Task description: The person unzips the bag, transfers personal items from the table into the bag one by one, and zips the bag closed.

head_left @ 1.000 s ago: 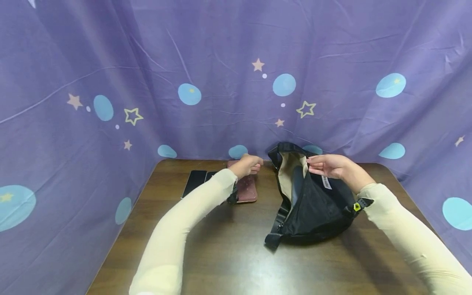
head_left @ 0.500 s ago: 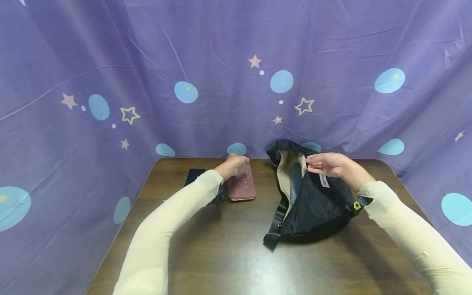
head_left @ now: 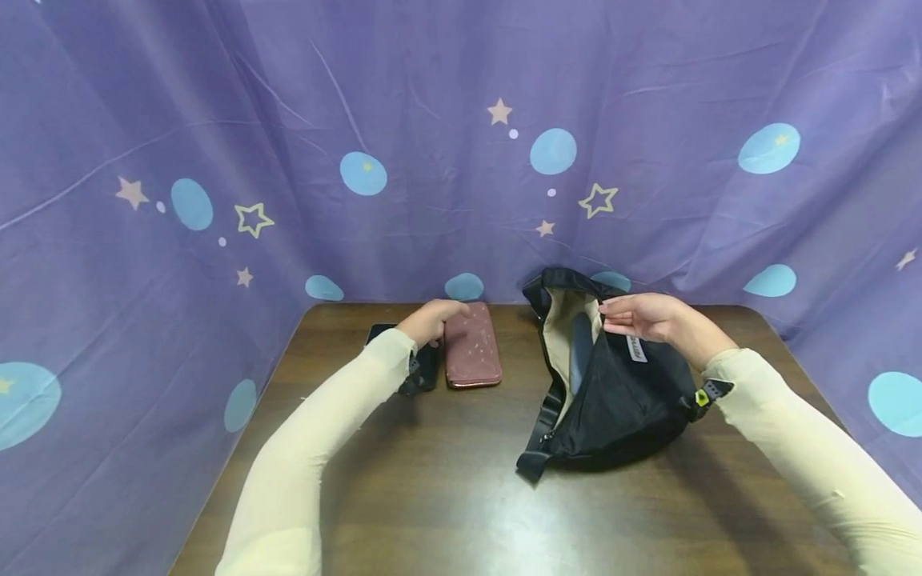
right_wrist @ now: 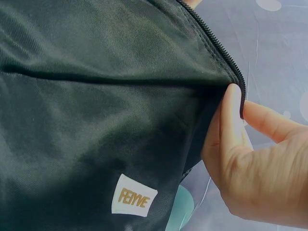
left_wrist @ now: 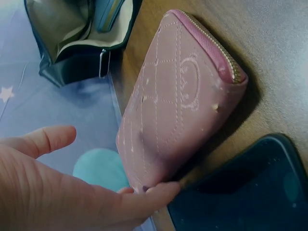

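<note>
On the desk (head_left: 432,464), the pink wallet (head_left: 473,348) lies beside a phone (left_wrist: 240,192), against the spread grip of the left hand (head_left: 430,322), while the right hand (head_left: 648,317) pinches the edge of the black bag (head_left: 634,408), seemingly to hold it open.

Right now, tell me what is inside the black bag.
A bluish item shows inside the black bag, beside the beige lining; the bag itself covers the rest of it and anything deeper.
</note>
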`<action>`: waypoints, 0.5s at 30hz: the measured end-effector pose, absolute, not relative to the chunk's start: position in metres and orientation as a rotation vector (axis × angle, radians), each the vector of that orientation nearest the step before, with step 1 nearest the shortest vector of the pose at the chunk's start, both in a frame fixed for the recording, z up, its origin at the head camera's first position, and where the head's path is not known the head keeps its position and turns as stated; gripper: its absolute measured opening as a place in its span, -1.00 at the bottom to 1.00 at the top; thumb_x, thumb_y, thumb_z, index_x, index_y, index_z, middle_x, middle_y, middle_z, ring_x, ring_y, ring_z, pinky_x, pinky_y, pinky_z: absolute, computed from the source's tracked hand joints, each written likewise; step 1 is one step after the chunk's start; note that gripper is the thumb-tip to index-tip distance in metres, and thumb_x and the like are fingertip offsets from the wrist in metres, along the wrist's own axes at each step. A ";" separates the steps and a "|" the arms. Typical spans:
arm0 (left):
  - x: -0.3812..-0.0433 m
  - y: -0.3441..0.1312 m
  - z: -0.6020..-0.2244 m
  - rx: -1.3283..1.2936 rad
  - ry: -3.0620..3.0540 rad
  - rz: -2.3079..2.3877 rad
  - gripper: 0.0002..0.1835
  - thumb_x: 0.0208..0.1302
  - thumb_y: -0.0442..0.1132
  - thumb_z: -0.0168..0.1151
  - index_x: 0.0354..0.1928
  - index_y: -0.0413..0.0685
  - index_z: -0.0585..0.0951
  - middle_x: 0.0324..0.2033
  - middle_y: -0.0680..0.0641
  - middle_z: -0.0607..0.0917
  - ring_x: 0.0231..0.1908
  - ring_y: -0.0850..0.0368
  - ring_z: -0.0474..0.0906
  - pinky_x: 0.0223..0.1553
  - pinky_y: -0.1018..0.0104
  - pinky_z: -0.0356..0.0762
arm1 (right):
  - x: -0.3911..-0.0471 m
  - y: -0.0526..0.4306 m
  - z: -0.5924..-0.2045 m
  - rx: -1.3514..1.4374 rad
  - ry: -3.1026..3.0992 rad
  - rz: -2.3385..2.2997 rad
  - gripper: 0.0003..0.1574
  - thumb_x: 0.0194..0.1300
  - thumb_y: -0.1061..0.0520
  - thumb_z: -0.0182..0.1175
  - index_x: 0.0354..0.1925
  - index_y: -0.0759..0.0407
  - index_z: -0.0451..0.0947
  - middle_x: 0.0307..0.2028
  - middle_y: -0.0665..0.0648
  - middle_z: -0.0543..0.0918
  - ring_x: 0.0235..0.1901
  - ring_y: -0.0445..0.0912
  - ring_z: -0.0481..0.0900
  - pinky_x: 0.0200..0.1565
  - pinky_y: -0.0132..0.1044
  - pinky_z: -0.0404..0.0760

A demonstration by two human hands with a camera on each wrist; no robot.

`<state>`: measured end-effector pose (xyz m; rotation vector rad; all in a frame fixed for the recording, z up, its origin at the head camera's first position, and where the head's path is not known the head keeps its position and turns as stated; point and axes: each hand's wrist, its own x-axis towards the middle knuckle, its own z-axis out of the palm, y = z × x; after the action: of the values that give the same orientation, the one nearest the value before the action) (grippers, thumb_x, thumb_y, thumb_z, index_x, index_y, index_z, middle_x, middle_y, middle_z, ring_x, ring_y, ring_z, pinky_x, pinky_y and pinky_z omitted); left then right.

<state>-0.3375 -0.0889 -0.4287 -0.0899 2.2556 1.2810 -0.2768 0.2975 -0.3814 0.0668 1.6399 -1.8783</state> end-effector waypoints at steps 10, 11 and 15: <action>-0.342 -0.096 -0.428 -0.600 1.839 1.547 -0.15 0.44 -0.12 0.18 0.56 -0.35 0.01 0.55 -0.36 0.10 0.54 -0.30 0.06 0.49 -0.34 0.16 | -0.276 0.294 -0.379 0.114 1.655 -1.874 -0.65 0.57 0.36 -0.07 -0.26 0.08 0.58 -0.28 -0.07 0.67 -0.22 -0.25 0.65 -0.02 -0.43 0.71; -0.342 -0.097 -0.429 -0.609 1.820 1.558 -0.16 0.45 -0.12 0.16 0.55 -0.35 0.01 0.55 -0.36 0.10 0.54 -0.30 0.06 0.49 -0.34 0.16 | -0.276 0.294 -0.378 0.115 1.652 -1.876 -0.65 0.57 0.36 -0.07 -0.26 0.08 0.58 -0.28 -0.07 0.68 -0.22 -0.25 0.66 -0.02 -0.43 0.71; -0.341 -0.099 -0.435 -0.629 1.743 1.590 -0.18 0.45 -0.14 0.12 0.55 -0.34 -0.01 0.56 -0.33 0.08 0.55 -0.24 0.05 0.51 -0.30 0.15 | -0.277 0.294 -0.379 0.116 1.640 -1.884 -0.64 0.57 0.36 -0.07 -0.27 0.09 0.59 -0.29 -0.06 0.69 -0.23 -0.25 0.66 -0.03 -0.42 0.72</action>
<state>-0.3414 -0.0991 -0.4352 -0.6291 1.7426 1.5896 -0.2766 0.2940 -0.3788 0.1162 1.6400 -1.8841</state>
